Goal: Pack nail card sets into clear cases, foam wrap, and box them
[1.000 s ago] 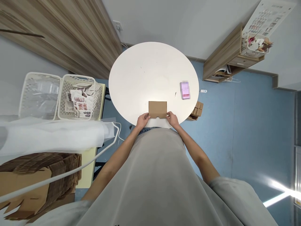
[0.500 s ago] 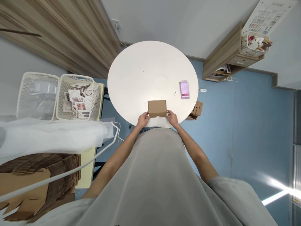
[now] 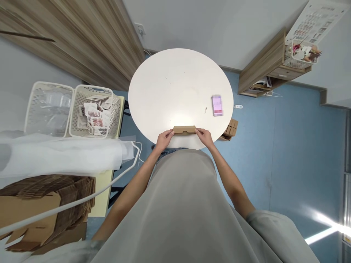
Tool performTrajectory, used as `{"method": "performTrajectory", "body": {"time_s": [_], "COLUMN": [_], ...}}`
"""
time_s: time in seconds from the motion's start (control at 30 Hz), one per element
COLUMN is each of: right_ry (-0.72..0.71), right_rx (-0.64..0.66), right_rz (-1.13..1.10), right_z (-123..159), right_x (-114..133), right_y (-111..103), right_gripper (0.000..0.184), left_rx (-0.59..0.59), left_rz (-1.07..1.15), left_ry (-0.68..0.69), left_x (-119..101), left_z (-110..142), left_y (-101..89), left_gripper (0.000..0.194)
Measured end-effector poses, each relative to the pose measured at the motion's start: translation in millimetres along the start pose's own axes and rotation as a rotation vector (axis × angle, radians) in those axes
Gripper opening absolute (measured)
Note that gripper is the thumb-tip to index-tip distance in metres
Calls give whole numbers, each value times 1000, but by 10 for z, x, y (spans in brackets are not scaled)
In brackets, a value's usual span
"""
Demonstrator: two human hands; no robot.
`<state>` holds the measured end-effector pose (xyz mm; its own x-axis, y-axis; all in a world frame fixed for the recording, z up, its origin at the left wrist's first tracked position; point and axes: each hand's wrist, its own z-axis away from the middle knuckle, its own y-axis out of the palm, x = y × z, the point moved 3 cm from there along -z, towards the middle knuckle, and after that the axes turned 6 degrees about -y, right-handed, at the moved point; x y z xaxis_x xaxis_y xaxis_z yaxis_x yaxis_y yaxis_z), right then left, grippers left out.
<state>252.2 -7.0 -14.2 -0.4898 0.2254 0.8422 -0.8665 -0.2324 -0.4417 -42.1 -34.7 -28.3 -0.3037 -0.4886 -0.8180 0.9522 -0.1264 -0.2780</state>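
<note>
A small brown cardboard box [image 3: 184, 129] is tipped on edge near the front of the round white table [image 3: 181, 87], so one narrow side with a thumb notch faces me. My left hand [image 3: 164, 139] pinches its left end between thumb and fingers. At the opposite end, my right hand [image 3: 204, 137] grips the box in the same way. Both hands are closed on it. The box's broad face is mostly turned out of sight, and whether it rests on the tabletop I cannot tell.
On the table's right lies a pixelated pink-purple item [image 3: 217, 105]. Small brown boxes [image 3: 230, 128] sit below the right edge. At left are white baskets [image 3: 91, 113] with packets, a white roll [image 3: 60, 155] and stacked flat cardboard [image 3: 55, 208]. A wooden cabinet [image 3: 263, 65] stands back right.
Between my hands the box has tilted from showing its broad top to showing its narrow notched side. Both hands have risen slightly and now pinch its ends. The whole view has shifted a little.
</note>
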Motion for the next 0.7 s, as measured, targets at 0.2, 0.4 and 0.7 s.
{"method": "performTrajectory", "body": {"time_s": [0.2, 0.4, 0.7], "right_ry": [40, -1, 25], "right_rx": [-13, 18, 63], "right_rz": [-37, -80, -105], "right_z": [-112, -183, -197], "right_x": [55, 76, -89], "right_y": [-15, -34, 12], "right_gripper": [47, 54, 43], "left_rx": [-41, -39, 17], "left_rz": [68, 132, 43], "left_ry": [-82, -67, -47], "left_x": [-58, -59, 40], "left_z": [-88, -178, -183], "left_y": [-13, -2, -11], "left_gripper": [62, 69, 59]}}
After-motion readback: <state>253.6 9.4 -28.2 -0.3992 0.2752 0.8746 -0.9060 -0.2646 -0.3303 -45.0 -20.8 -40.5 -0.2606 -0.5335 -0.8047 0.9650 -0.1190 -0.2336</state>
